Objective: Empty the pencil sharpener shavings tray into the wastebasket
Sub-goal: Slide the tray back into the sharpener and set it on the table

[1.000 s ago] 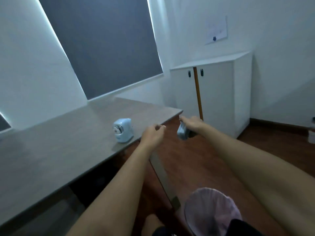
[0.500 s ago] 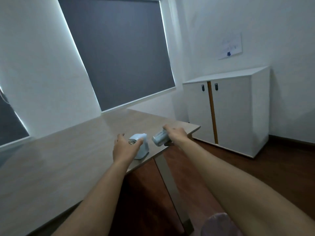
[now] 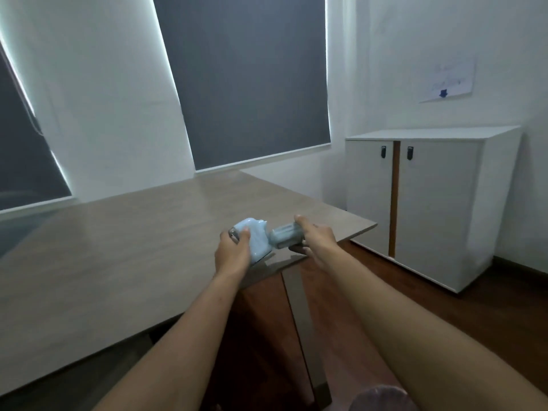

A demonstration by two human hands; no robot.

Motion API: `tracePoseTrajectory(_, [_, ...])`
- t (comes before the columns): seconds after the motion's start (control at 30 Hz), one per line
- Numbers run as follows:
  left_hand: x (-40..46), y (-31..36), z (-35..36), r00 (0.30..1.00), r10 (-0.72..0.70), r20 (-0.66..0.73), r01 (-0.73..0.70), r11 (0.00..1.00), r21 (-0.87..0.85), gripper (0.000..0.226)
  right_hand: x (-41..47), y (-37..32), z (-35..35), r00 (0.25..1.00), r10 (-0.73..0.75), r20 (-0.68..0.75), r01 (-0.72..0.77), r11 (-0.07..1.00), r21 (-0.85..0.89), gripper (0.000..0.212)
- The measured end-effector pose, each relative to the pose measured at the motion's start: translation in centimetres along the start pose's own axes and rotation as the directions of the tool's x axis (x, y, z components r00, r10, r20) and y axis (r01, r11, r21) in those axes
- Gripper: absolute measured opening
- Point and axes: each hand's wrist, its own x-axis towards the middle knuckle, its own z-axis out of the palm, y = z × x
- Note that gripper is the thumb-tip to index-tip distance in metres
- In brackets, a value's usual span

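While our left hand (image 3: 232, 252) clasped the pale blue sharpener (image 3: 257, 241) near the right-hand corner of the desk (image 3: 124, 256), our right hand (image 3: 315, 239) gripped the shavings tray (image 3: 285, 234) just to its right. The tray's left end met the sharpener's side; whether it was already partly inside, we could not tell. We judged the step in hand to be fitting the tray to the body, though the tray's contents were not visible. Only the rim of the wastebasket (image 3: 382, 399) showed, at the near edge on the floor, well apart from both hands. The next move called for lining the tray squarely with its slot and 1 steady push leftward while our left hand braced the body.
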Motion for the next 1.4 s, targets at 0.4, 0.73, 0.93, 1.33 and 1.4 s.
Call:
tracePoseTrajectory(0.4, [-1.7,0.6,-9.5,0.996,-0.059,-0.061,0.041,0.963,-0.266,0.030,-5.9,-0.6,6.2,0.917,0.029,0.399,-0.030,1.000,-0.003,0.043])
tracePoseTrajectory(0.73, [-3.4,0.7,-19.6,0.986,-0.058,-0.156,0.016,0.966,-0.258,0.042,-12.3,1.6,16.9,0.886,-0.062,0.460,0.163,0.970,-0.181,0.038])
tracePoseTrajectory(0.93, [-4.2,-2.5,-27.0,0.945,-0.083,-0.316,0.001,0.968,-0.251,0.045,-16.6,2.8,23.2,0.822,0.053,0.568,0.165,0.931,-0.326,0.054])
tracePoseTrajectory(1.33, [-6.2,-10.1,-38.6,0.700,0.032,-0.713,0.152,0.969,0.193,0.052,-22.0,7.8,31.6,0.686,0.016,0.727,0.392,0.834,-0.388,0.043])
tracePoseTrajectory(1.4, [-6.1,-11.2,-39.5,0.688,0.014,-0.726,0.194,0.960,0.202,0.053,-21.6,8.8,31.9,0.705,-0.021,0.709,0.409,0.829,-0.382,0.045])
